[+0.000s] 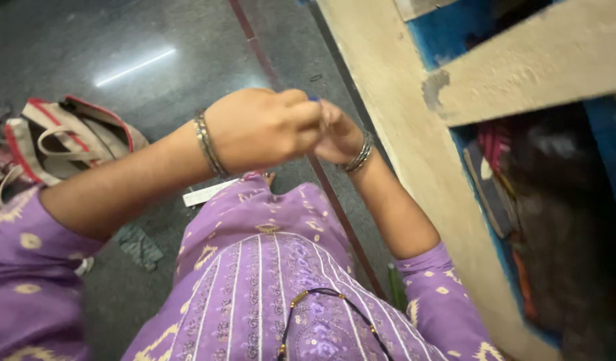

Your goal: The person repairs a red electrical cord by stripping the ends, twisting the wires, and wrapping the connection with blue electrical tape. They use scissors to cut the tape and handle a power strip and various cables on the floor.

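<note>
Pinching together: left hand (258, 130) and right hand (338, 134), fingertips touching, a small blue item (313, 98) barely showing between the fingers, above the purple tunic (268, 267); bag (67, 137) left of the tunic.

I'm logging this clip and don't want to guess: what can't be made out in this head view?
- The small blue thing pinched between the left hand and right hand: the fingers cover nearly all of it.
- Shelf contents at right: dark and blurred.
- The bag on the floor: cut off by the left edge.
- The white strip under the left forearm: partly hidden, too small.
</note>
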